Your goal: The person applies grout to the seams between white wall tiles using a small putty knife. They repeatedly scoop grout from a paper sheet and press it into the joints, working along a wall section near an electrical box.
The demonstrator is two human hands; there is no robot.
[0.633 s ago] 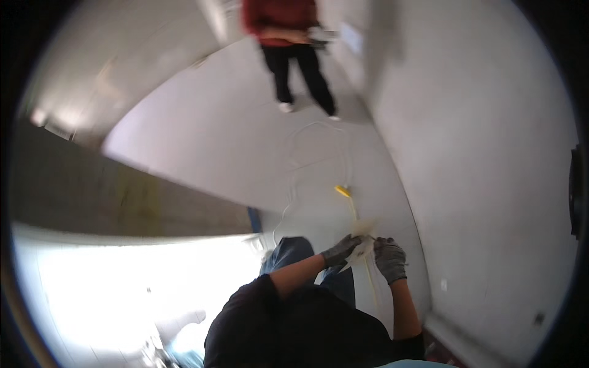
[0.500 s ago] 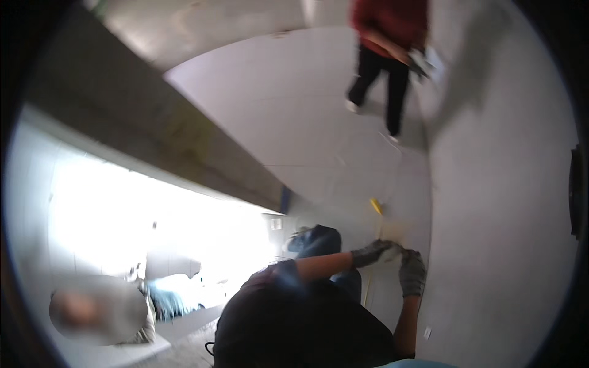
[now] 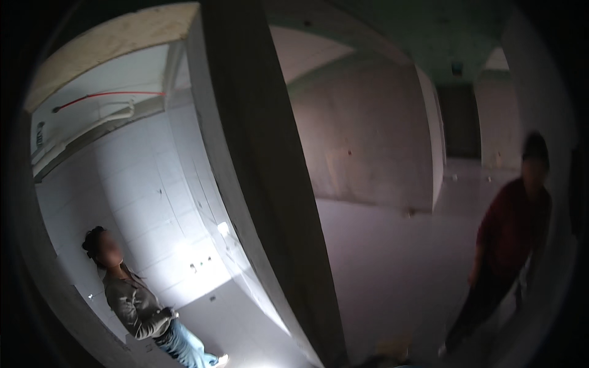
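Observation:
Neither my left hand nor my right hand can be made out. At the lower edge a small dark shape (image 3: 381,360) pokes in, too dim to name. Just above it lies a blurred tan patch (image 3: 397,347) on the floor, its kind unclear. A bare concrete pillar edge (image 3: 264,153) stands tall in front of me, between a bright tiled room on the left and a dim space on the right.
One person (image 3: 138,306) in a grey-green top and light blue trousers stands in the tiled room (image 3: 135,165). Another person (image 3: 512,227), in dark red, leans by the right wall. Grey floor (image 3: 392,264) runs toward a far doorway (image 3: 459,119). A red pipe (image 3: 110,94) hangs overhead at left.
My view has swung up from the floor to the rooms ahead. Both gloved hands, earlier together around a pale thing, have left the picture. The yellow-ended stick is no longer visible.

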